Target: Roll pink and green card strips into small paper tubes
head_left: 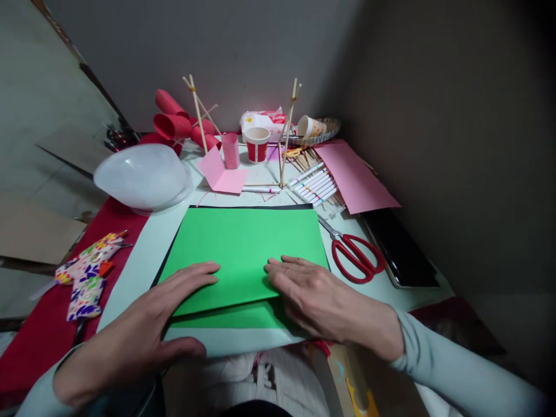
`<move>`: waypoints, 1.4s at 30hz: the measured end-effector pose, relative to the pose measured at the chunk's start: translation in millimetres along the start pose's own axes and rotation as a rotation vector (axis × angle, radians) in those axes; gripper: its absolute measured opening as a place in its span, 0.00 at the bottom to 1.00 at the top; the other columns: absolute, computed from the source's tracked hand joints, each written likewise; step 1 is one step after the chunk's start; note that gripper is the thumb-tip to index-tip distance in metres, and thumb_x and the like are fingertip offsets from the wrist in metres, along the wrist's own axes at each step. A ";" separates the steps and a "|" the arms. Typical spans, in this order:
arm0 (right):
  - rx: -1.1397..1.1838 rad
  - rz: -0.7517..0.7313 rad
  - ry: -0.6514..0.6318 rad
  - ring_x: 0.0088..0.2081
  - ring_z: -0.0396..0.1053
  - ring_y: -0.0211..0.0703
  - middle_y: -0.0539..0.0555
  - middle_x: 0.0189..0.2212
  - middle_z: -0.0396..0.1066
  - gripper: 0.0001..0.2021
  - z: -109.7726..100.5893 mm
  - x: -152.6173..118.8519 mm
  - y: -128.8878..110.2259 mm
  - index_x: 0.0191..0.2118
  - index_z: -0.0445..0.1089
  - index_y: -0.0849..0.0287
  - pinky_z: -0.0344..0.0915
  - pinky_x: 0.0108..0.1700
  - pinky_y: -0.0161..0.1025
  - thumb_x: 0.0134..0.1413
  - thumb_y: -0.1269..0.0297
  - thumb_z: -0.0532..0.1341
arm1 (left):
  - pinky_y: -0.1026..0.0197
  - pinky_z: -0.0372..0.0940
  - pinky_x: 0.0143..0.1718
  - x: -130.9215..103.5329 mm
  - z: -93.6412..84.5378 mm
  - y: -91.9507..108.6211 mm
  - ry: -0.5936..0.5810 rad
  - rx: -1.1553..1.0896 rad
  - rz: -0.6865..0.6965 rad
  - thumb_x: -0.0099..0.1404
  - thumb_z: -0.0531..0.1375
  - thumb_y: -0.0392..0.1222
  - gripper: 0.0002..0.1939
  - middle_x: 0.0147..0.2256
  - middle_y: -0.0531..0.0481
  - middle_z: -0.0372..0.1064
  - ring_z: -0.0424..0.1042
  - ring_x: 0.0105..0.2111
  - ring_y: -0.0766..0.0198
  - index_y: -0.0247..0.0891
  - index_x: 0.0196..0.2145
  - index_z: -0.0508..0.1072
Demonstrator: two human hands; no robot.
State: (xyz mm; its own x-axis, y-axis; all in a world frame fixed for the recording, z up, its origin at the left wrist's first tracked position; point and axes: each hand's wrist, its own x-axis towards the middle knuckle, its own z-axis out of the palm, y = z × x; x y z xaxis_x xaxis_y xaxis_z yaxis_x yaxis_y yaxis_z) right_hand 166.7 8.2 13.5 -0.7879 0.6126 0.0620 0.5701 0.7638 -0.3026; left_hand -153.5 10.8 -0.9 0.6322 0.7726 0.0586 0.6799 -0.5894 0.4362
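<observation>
A person's left hand (145,324) and right hand (313,294) are resting on a bright green folded sheet (247,240), whose near edge is standing slightly apart from the layer below. A black sheet (161,271) is peeking out underneath. Red-handled scissors (335,234) are lying just beside it on the right. Beyond, white markers (315,185), a folded pink card (226,180) and a red-and-white cup (257,149) are sitting on the pale table (226,343).

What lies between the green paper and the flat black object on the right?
Red-handled scissors lie there, blades toward the green paper, in the head view.
</observation>
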 end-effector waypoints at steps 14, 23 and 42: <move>0.269 0.544 0.244 0.22 0.65 0.41 0.46 0.21 0.67 0.17 -2.4 17.8 45.7 0.47 0.70 0.59 0.55 0.27 0.36 0.68 0.48 0.59 | 0.58 0.61 0.24 44.0 -4.9 -8.8 0.280 -0.195 -0.747 0.57 0.60 0.72 0.34 0.26 0.55 0.68 0.63 0.22 0.59 0.43 0.50 0.74; 0.040 0.466 0.043 0.39 0.75 0.51 0.60 0.48 0.72 0.15 -13.8 33.2 55.2 0.51 0.70 0.61 0.65 0.36 0.43 0.71 0.53 0.57 | 0.44 0.68 0.51 56.5 -0.3 -27.3 0.147 0.063 -0.475 0.70 0.51 0.68 0.33 0.53 0.40 0.68 0.74 0.50 0.45 0.41 0.58 0.71; -0.059 0.353 -0.030 0.43 0.69 0.59 0.62 0.41 0.69 0.32 -13.4 24.5 45.8 0.47 0.71 0.66 0.66 0.44 0.51 0.56 0.37 0.67 | 0.51 0.62 0.42 60.3 -9.4 -31.6 0.106 -0.074 -0.363 0.67 0.55 0.69 0.27 0.40 0.47 0.67 0.69 0.39 0.51 0.41 0.41 0.70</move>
State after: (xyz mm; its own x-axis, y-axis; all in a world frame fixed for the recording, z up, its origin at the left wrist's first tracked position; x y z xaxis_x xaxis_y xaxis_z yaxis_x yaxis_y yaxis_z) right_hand 176.6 60.9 13.9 -0.5462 0.8351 -0.0651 0.8201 0.5172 -0.2449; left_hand -140.3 78.3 -2.8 0.3107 0.9503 -0.0214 0.8214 -0.2571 0.5092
